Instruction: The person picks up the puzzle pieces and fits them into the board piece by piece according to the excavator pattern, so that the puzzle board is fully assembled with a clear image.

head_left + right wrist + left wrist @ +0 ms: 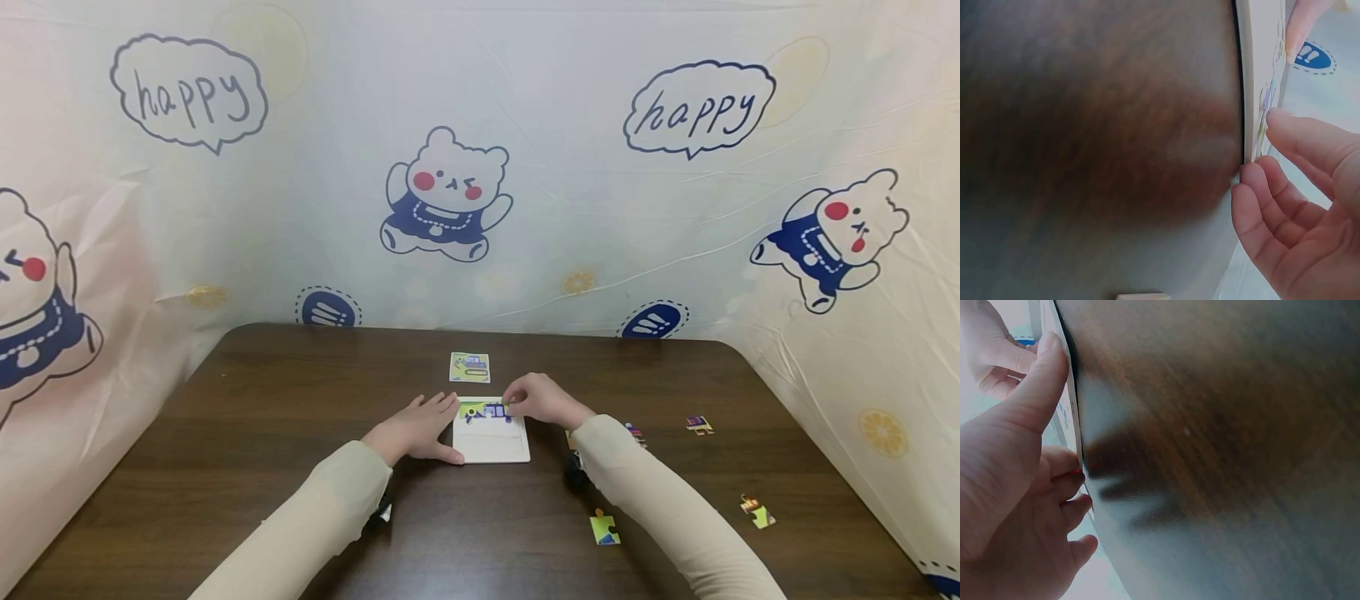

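Observation:
A white puzzle board (491, 448) lies flat on the brown table, its upper part filled with joined pieces (480, 412) showing a vehicle on yellow-green. My left hand (423, 425) rests along the board's left edge, fingers spread and thumb at the lower left corner. At the upper right corner, my right hand (543, 400) pinches a puzzle piece, mostly hidden by the fingers. In the right wrist view, the right thumb is against the printed surface, while curled fingers (1263, 225) meet the board's edge.
A square picture card (470, 367) lies beyond the board. Loose puzzle pieces are scattered to the right: one green piece (604, 528) near the right forearm, another piece (759, 512) farther right, and a purple one (700, 425) behind. More pieces (636, 433) are partly covered by the right sleeve.

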`<action>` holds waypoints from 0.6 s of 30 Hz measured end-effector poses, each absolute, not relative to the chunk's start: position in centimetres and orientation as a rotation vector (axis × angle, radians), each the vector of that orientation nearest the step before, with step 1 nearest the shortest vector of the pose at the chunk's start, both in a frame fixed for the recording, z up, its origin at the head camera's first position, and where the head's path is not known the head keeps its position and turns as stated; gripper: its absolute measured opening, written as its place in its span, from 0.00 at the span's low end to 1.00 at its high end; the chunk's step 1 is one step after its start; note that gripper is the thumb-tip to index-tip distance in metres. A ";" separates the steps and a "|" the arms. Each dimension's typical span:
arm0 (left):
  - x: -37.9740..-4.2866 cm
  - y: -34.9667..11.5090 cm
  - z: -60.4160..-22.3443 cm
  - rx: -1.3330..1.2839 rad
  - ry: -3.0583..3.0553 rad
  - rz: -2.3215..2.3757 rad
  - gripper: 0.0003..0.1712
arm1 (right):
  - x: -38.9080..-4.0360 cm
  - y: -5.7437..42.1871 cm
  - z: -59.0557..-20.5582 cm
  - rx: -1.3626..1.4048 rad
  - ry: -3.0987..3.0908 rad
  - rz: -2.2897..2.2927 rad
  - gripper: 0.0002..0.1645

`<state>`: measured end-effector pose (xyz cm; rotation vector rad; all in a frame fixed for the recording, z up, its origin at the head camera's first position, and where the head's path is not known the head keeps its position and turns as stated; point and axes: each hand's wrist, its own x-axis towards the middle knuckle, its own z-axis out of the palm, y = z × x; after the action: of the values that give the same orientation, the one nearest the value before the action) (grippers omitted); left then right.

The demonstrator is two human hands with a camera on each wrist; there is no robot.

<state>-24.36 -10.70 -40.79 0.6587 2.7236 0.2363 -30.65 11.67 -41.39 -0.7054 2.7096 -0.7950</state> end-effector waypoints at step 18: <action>-24.3 -10.8 -40.9 0.676 2.732 0.241 0.53 | -29.3 14.6 -40.0 -0.658 2.730 -0.878 0.12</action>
<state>-24.31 -10.76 -40.89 0.6763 2.7324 0.2406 -29.35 14.62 -39.96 -0.6575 2.7303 -0.8778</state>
